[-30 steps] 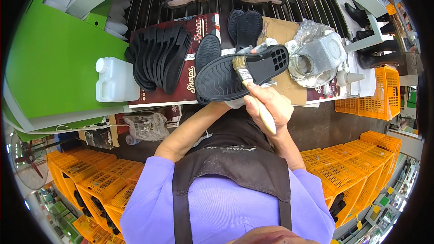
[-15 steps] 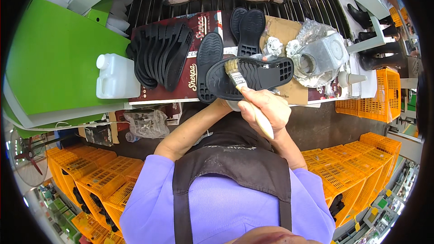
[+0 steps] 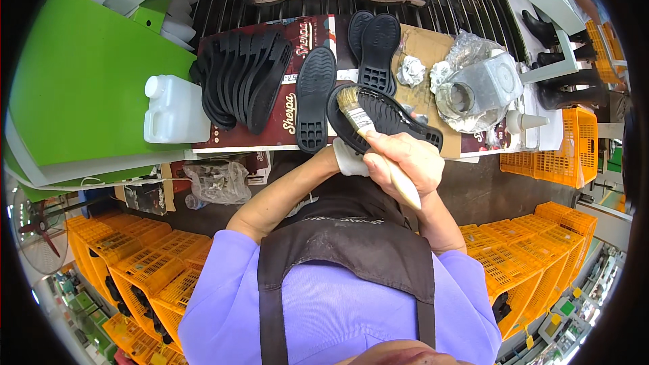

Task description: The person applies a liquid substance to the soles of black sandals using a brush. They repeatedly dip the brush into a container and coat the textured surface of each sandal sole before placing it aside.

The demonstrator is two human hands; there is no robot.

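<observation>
Below the head camera, at the near edge of the bench (image 3: 223, 145), the right hand (image 3: 404, 160) is gripping a brush (image 3: 368, 132), its fingers wrapping tightly round the pale handle, which is sticking out past the wrist. The bristles are resting on the heel end of a black sole (image 3: 389, 118) that is lying tilted across the bench edge, inner face up. The left hand (image 3: 346, 159) is sitting under that sole, mostly hidden by it and by the right hand; only a white-gloved part is showing, so whether its fingers are closing on the sole I cannot tell.

Just left of the held sole, a single sole (image 3: 315, 98) is lying tread up on a dark red sheet (image 3: 280, 122), and a pair (image 3: 375, 51) is lying beyond it. Farther left, a stack of soles (image 3: 240, 81) is leaning edge-on, with a white jug (image 3: 174, 109) beside it. To the right, a foil-wrapped can (image 3: 476, 88) is standing on cardboard (image 3: 422, 44). Orange crates (image 3: 135, 257) are showing below the bench on both sides.
</observation>
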